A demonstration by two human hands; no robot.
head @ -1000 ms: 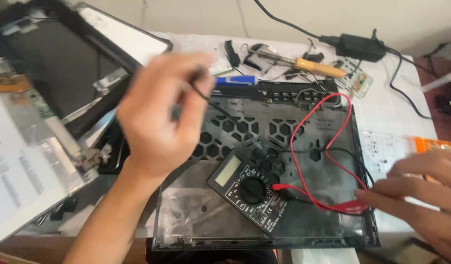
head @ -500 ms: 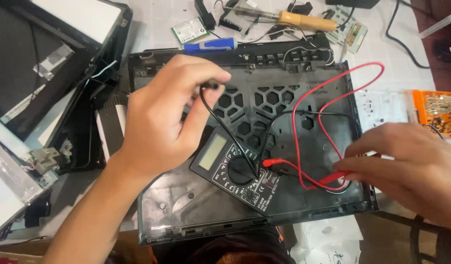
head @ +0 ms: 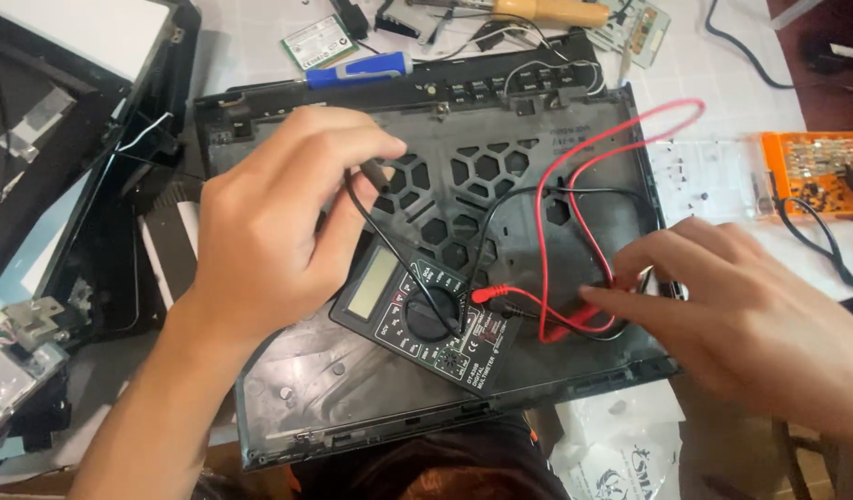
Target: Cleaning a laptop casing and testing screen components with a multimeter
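Your left hand (head: 269, 231) is curled closed, with the thumb and forefinger pinching the black probe (head: 375, 173) of the meter; its tip points at the honeycomb vents of the black plastic laptop base (head: 352, 389). The black lead (head: 500, 213) runs from that probe in a loop down to the digital multimeter (head: 426, 319), which lies flat on the base, just below your left hand.

Your right hand (head: 750, 310) is spread low over the right part of the base, its fingers stretched flat onto the red probe (head: 584, 319), which lies there. Whether they have gripped it or only press on it, you cannot tell from here. The red lead (head: 593, 167) arcs up and back to the meter's sockets.

By the look of it, both leads are plugged in and one probe is in hand, but the second is not yet lifted and neither tip sits on a contact, so no reading is being taken.

Further out on the tabletop (head: 713, 65) lie a blue-handled screwdriver (head: 357, 70), a yellow-handled tool (head: 548, 11), a small green circuit card (head: 317, 42) and an orange parts box (head: 810, 171). A dismantled laptop lid (head: 65, 130) lies at the left.
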